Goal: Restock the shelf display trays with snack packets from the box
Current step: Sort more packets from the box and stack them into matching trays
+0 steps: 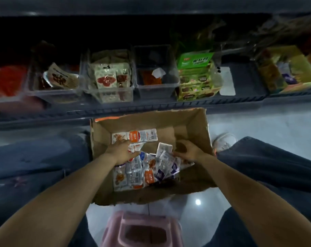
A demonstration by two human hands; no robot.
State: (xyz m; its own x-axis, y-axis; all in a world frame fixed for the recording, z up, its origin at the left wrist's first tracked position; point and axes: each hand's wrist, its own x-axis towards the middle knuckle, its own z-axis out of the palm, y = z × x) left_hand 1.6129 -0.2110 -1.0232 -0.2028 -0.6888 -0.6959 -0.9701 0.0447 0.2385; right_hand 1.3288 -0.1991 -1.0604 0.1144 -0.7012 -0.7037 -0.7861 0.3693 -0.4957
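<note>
Down between our knees sits the open cardboard box, its far rim just short of the dark shelf at twelve o'clock. Our left hand reaches into the box from seven o'clock and lies on the heap of snack packets; its fingers are curled onto a white and orange packet, though we cannot tell whether that grip is truly closed on it or only resting. Our right hand comes in from five o'clock, its fingertips touching the three o'clock edge of the heap beside a pale packet that stands tilted on end; here too we cannot tell whether the grip holds anything. A long orange and white packet lies flat at the far side of the box floor, at eleven o'clock from the heap. On the shelf, clear display trays stand side by side: one at ten o'clock with a cream packet leaning in it, one nearly full of cream and red packets, and one at twelve o'clock holding only a little orange and white at the bottom. Just beside that tray, at one o'clock, is a green carton, and well apart at two o'clock a yellow carton. A white shoe shows at three o'clock of the box, and a pink stool lies at six o'clock.
</note>
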